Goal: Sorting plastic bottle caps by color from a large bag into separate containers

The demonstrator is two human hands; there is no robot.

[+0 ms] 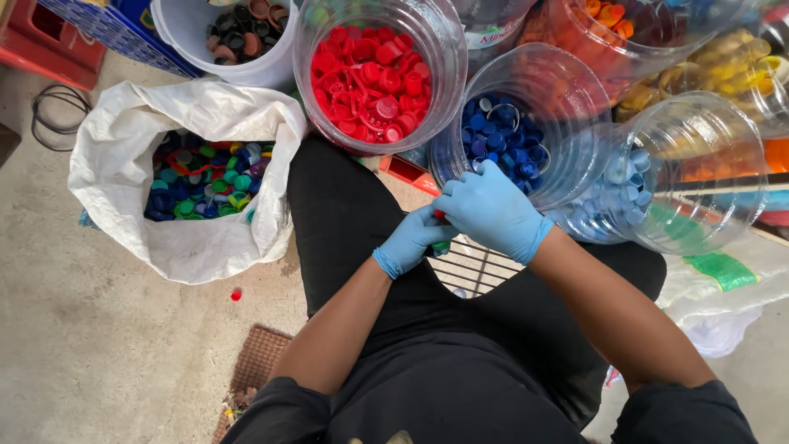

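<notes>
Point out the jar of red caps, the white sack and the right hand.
Jar of red caps (448,49): head view, on its clear right wall.
White sack (123,148): head view, on its folded-over left rim.
Right hand (493,210): head view, on the back of the blue glove.

A single head-worn camera looks steeply down from above the seated person, close over the lap and forearms. It faces forward and down, with the floor (99,345) at left and the clear tubs (378,74) along the top edge

Concrete floor (99,345), white sack (115,164), clear jars (699,173), red cap (236,294)
</notes>
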